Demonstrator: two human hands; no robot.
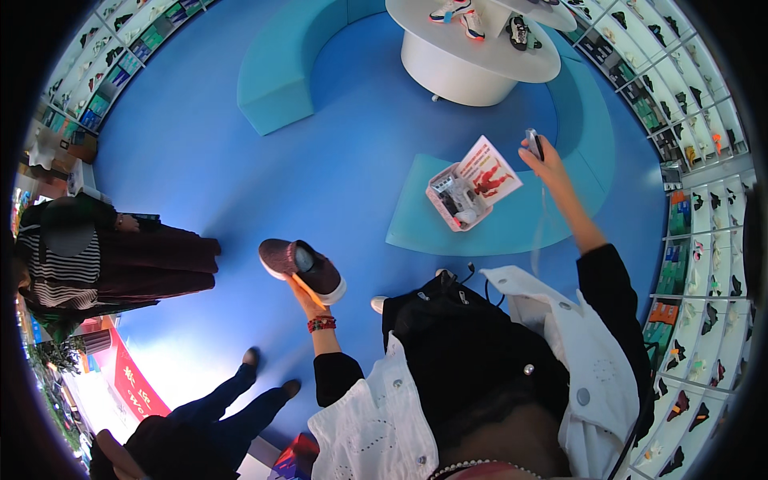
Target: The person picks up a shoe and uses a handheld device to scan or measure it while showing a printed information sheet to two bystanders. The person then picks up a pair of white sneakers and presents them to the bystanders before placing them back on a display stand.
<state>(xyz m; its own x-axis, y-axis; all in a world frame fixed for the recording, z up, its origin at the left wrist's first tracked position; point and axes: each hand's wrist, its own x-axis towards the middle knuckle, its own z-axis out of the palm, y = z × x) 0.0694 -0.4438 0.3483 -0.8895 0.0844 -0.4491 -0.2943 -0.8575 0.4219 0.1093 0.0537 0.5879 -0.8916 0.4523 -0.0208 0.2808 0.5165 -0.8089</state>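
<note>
My left hand [308, 300] holds up a dark maroon shoe [305, 270] with a white sole, and an orange strip lies between the fingers and the shoe. A red beaded bracelet is on that wrist. Out to the right, my right hand [542, 157] grips a small silver and black device [534, 144]; what it is exactly I cannot tell. Between the hands, on a curved teal bench, stands a pink-edged box [447, 206] holding small items in clear wrapping. A printed card [489, 173] with a red figure leans up from the box.
The teal bench [414, 222] curves around a white round display stand [456, 72] with shoes on it. Two people [66, 252] [198, 438] stand at the left and lower left. Shoe shelves [708, 270] line the right side, and more shelves [114, 54] stand at the upper left.
</note>
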